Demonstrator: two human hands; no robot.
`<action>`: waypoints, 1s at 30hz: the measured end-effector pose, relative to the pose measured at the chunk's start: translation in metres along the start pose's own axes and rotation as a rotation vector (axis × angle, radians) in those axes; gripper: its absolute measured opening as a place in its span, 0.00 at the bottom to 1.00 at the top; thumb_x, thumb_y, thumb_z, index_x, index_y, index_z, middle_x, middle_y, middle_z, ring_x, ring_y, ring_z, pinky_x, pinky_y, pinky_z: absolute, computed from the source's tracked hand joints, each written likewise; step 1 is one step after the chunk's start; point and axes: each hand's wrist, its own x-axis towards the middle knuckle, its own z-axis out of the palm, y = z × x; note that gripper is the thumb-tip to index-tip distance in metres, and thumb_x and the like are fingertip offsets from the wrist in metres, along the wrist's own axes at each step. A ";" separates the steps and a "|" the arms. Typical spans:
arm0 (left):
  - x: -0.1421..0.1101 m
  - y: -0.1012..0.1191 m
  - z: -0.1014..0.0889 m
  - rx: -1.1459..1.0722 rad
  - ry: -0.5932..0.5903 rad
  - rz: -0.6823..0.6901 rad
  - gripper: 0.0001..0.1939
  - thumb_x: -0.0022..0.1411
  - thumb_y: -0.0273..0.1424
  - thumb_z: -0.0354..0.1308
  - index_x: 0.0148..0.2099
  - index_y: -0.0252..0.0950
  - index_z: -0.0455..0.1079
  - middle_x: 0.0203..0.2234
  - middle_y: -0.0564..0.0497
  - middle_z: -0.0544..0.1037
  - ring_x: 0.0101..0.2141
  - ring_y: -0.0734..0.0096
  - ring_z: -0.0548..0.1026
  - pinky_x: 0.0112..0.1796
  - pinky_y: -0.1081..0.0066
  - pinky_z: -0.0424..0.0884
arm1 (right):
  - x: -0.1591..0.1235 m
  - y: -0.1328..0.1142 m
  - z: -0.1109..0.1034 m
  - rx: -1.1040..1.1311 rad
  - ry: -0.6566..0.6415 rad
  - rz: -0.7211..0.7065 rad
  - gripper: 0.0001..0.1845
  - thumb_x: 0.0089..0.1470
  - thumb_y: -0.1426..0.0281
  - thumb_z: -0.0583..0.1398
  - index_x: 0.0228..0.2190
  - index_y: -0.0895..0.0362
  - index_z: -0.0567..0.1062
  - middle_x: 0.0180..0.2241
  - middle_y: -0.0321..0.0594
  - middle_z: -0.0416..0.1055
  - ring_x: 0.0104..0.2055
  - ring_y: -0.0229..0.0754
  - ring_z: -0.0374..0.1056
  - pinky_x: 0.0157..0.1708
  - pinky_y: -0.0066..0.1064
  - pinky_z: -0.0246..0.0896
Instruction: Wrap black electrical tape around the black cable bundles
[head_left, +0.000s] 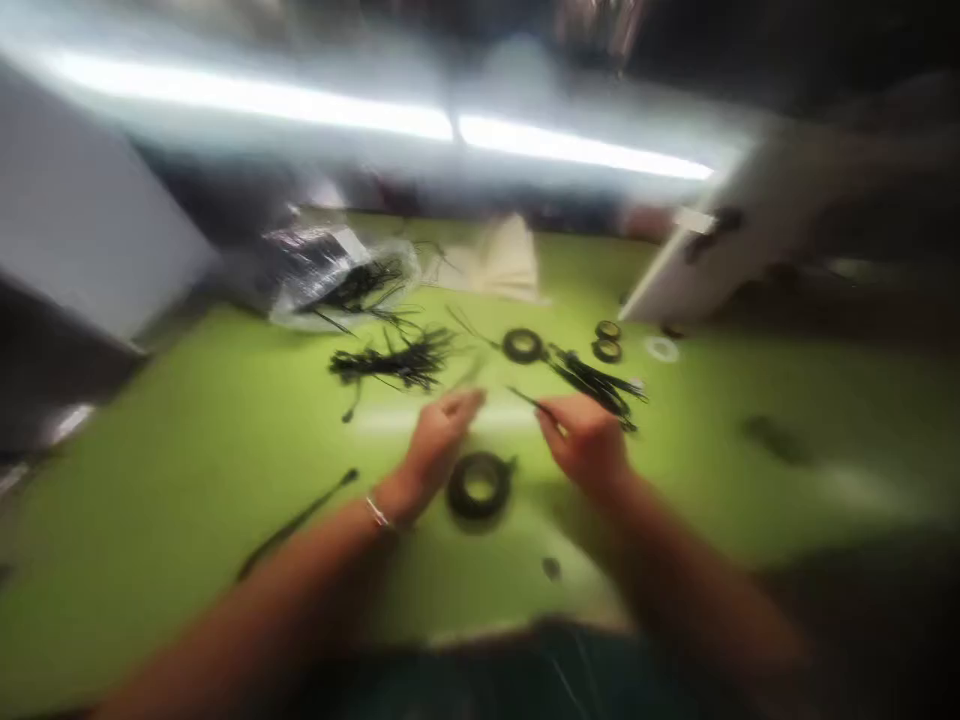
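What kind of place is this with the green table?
Probably a workshop or factory bench: dark, wire-like bundles lie on the green table near black rolls that look like tape, with bright tube lights above.

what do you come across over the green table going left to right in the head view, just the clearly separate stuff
Single dark cable, left hand, farther black ring-shaped roll, right hand, white ring.
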 end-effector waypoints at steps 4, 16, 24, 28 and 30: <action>0.006 -0.013 -0.003 0.252 0.088 0.053 0.14 0.56 0.38 0.58 0.32 0.32 0.75 0.30 0.46 0.78 0.32 0.67 0.74 0.35 0.70 0.69 | 0.006 0.081 -0.001 -0.169 0.021 0.198 0.13 0.57 0.69 0.56 0.42 0.58 0.76 0.36 0.47 0.75 0.40 0.50 0.65 0.42 0.38 0.58; 0.046 -0.039 -0.045 0.559 0.207 0.089 0.06 0.54 0.30 0.57 0.28 0.36 0.73 0.26 0.45 0.72 0.34 0.58 0.71 0.41 0.61 0.67 | 0.002 0.044 0.032 0.238 -0.039 0.016 0.12 0.58 0.69 0.54 0.34 0.55 0.78 0.33 0.42 0.76 0.36 0.44 0.69 0.40 0.36 0.64; 0.056 -0.049 -0.055 0.346 0.380 0.081 0.10 0.57 0.24 0.49 0.36 0.36 0.72 0.28 0.49 0.73 0.34 0.64 0.72 0.41 0.64 0.68 | 0.052 -0.026 0.042 0.321 -0.419 -0.205 0.08 0.54 0.71 0.59 0.35 0.55 0.78 0.33 0.42 0.75 0.36 0.42 0.68 0.35 0.31 0.62; 0.054 -0.045 -0.054 0.193 0.441 0.153 0.10 0.58 0.27 0.50 0.38 0.35 0.72 0.29 0.49 0.75 0.36 0.66 0.73 0.40 0.66 0.69 | 0.071 -0.072 0.064 0.249 -0.442 -0.136 0.06 0.52 0.69 0.61 0.32 0.57 0.77 0.30 0.42 0.72 0.33 0.42 0.66 0.28 0.30 0.56; 0.051 -0.042 -0.051 0.136 0.445 0.172 0.09 0.58 0.28 0.51 0.38 0.34 0.73 0.31 0.48 0.76 0.36 0.66 0.74 0.40 0.67 0.70 | 0.074 -0.082 0.073 0.266 -0.443 -0.126 0.04 0.51 0.72 0.60 0.27 0.57 0.76 0.27 0.40 0.71 0.31 0.41 0.65 0.26 0.29 0.54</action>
